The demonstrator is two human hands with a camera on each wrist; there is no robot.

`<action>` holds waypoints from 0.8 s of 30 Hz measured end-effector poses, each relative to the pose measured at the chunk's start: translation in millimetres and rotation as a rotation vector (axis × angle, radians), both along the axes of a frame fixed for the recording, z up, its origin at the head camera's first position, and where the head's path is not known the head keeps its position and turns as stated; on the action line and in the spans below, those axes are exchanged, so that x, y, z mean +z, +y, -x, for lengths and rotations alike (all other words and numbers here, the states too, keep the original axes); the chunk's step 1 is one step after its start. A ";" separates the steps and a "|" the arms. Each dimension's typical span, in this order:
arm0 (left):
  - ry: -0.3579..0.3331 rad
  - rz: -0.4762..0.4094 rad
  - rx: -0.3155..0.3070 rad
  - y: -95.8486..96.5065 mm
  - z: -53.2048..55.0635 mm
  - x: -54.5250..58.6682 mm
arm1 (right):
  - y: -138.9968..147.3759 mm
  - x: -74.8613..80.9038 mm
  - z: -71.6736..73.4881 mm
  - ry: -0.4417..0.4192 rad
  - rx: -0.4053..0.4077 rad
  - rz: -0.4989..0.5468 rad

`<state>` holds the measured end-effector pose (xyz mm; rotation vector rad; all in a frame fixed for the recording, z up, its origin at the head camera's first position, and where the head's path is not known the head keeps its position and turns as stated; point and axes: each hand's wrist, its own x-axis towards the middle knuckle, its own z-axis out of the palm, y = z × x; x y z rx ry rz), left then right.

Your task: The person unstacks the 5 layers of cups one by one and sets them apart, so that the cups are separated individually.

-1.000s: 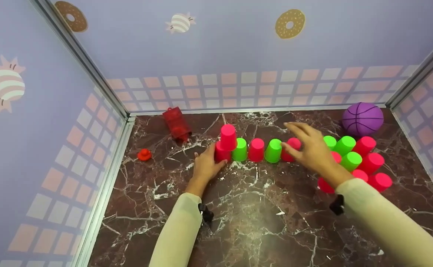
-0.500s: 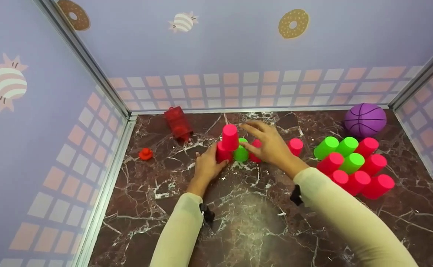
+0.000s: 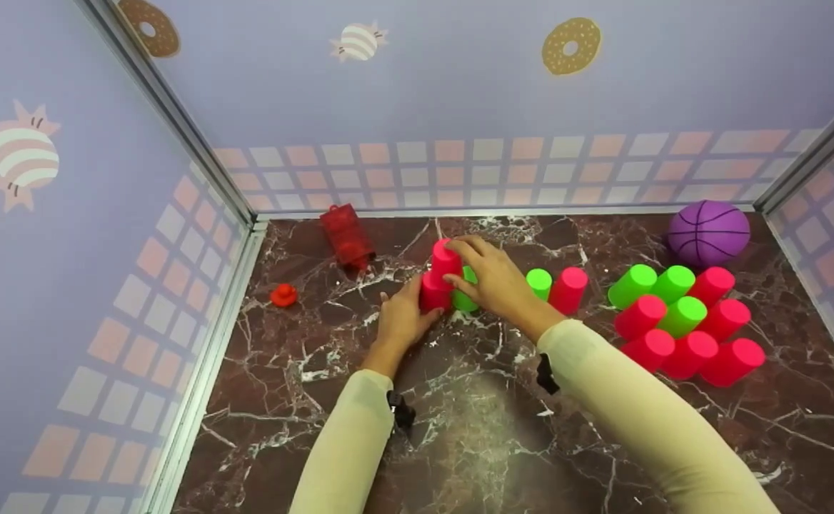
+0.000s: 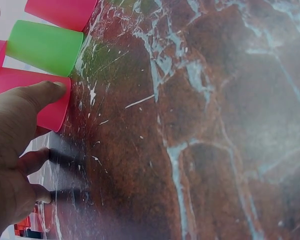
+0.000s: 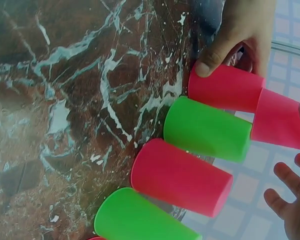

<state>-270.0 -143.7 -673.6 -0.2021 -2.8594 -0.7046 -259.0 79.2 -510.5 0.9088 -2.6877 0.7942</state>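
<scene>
Gripping the lower pink cup [image 3: 436,292] with the left hand [image 3: 398,315] while clasping, in half-curled fingers [image 3: 470,248], the upright upper pink cup [image 3: 443,263] at ten o'clock from the right hand [image 3: 494,278].

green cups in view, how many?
5 green cups: one beside the pink stack, another further along the row, three in the cluster at far right. Nested ones would be hidden.

Fifteen cups [image 3: 569,291], one ball [image 3: 709,232]
</scene>
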 end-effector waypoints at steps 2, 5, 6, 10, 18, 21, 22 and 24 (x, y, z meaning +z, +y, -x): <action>-0.003 0.005 0.002 0.8 -0.3 0.1 | -2.2 -0.1 0.0 -0.012 0.000 -0.008; -0.018 0.008 0.009 1.7 -0.4 0.6 | -5.5 1.0 0.7 -0.033 0.003 -0.014; -0.022 0.006 0.012 1.9 -0.5 0.9 | -6.2 1.5 0.9 -0.038 0.004 -0.015; -0.040 0.014 0.014 2.6 -1.0 1.6 | -2.5 3.8 -0.8 -0.049 0.009 0.013; -0.041 0.024 0.005 1.7 -0.1 3.3 | 39.1 12.0 -16.1 -0.018 0.005 0.077; -0.046 0.032 0.006 1.4 -0.7 3.9 | 61.6 13.6 -24.6 -0.001 -0.003 0.082; -0.047 0.031 0.007 1.5 -1.0 4.1 | 69.3 13.6 -27.6 0.009 -0.006 0.081; -0.046 0.022 0.007 1.5 -1.7 3.9 | 84.8 12.5 -33.8 0.027 -0.014 0.084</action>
